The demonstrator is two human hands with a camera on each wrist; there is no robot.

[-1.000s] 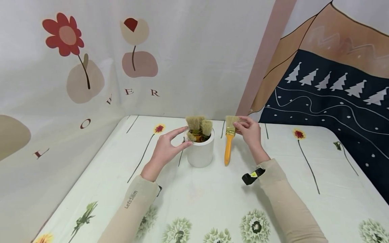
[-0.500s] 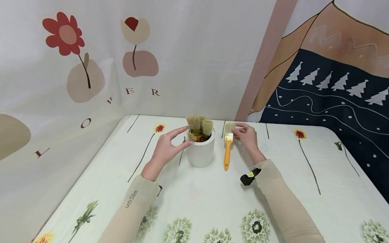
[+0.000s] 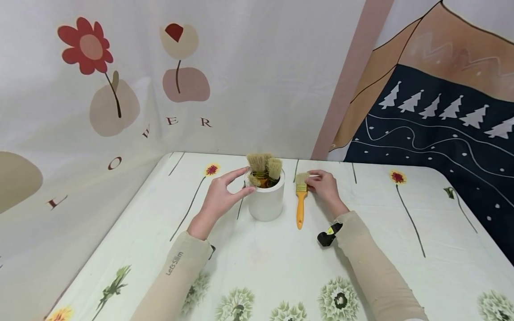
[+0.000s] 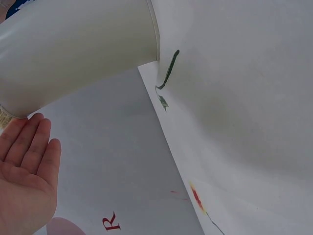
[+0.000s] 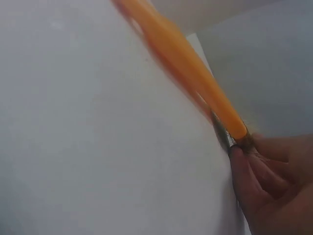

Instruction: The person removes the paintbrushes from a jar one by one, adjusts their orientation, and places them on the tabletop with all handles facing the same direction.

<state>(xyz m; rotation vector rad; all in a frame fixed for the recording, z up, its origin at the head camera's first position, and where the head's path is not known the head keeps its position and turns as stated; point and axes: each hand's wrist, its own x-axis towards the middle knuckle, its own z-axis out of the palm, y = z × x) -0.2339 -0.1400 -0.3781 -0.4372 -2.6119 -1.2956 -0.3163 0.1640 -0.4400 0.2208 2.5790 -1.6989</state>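
Note:
A white cylindrical pot (image 3: 266, 205) stands on the table, with several paintbrushes (image 3: 260, 162) in it, bristles up. My left hand (image 3: 220, 191) touches the pot's rim from the left, thumb at the front and index finger at the back. Seen from the left wrist, the fingers (image 4: 33, 142) of that hand are straight, tips right at the rim. To the right of the pot, my right hand (image 3: 324, 187) pinches a flat paintbrush (image 3: 300, 200) near its pale bristles. Its orange handle (image 5: 181, 51) points toward me, close over the tabletop in the right wrist view.
A white cloth with printed flowers covers the table (image 3: 257, 267). Behind it hangs a pale curtain (image 3: 257, 89) with printed flowers and letters. A dark, tree-patterned hanging (image 3: 433, 133) drops along the right side.
My right hand has lowered the paintbrush toward the tabletop and drawn it slightly nearer me. The left hand and the pot have stayed in place.

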